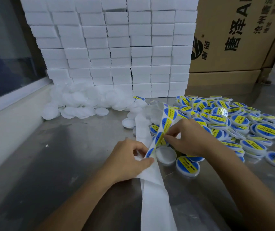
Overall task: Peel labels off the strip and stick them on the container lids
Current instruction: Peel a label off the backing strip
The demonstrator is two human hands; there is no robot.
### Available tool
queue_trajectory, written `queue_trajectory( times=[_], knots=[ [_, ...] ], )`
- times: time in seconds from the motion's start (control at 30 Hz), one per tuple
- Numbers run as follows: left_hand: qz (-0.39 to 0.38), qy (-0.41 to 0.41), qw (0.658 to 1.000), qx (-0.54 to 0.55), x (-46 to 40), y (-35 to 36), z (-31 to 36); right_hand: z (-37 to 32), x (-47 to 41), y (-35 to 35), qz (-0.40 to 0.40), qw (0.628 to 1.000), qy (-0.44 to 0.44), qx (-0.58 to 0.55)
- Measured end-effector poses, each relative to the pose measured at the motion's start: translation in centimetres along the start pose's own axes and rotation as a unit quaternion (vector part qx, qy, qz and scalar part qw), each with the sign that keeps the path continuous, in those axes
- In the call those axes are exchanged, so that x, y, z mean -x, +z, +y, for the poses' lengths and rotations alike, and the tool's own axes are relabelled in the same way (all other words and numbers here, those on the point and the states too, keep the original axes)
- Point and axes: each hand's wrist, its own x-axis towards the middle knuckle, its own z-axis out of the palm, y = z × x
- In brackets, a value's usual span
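Stainless steel tabletop (66, 155) carries everything, and the bare white lid (165, 155) lying near its middle serves as the landmark. Far left of and behind that lid lies a heap of unlabelled white lids (76, 104) at the foot of a wall of stacked white boxes (116, 47).

Just left of the lid, the left hand (128, 161) pinches the label strip (156, 189) between thumb and curled fingers, holding the backing taut; the spent backing trails toward the viewer from there. Rising away from the lid, the strip carries blue-and-yellow round labels (167, 118).

Immediately above and right of the lid, the right hand (187, 137) nips the edge of one label with its fingertips, apparently lifting it off the backing. I judge the peeling step to be in hand; next comes freeing the label fully and centring it on the bare lid before pressing it flat.

Touching the lid on the right sits a labelled lid (187, 165), and further right spreads a large pile of labelled lids (242, 122), with cardboard cartons (233, 39) behind.
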Motion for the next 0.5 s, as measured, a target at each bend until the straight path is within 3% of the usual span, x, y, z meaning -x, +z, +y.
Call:
queue_trajectory(
  times=[0.1, 0.2, 0.33, 0.5],
  knots=[
    [0.034, -0.029, 0.998, 0.032, -0.3, 0.2, -0.2, -0.9, 0.3, 0.1, 0.001, 1.0, -0.023, -0.02],
    [0.062, -0.076, 0.985, 0.14, -0.7, -0.1, -0.3, -1.5, 0.5, 0.2, 0.009, 0.999, -0.046, -0.025],
    [0.086, -0.106, 0.94, 0.313, -0.7, -0.8, 0.2, -2.2, 0.6, 0.8, 0.044, 0.993, -0.085, -0.067],
    [0.137, -0.134, 0.892, 0.408, -1.0, -1.1, 0.5, -3.5, 0.7, 2.1, 0.094, 0.964, -0.129, -0.211]
  ],
)
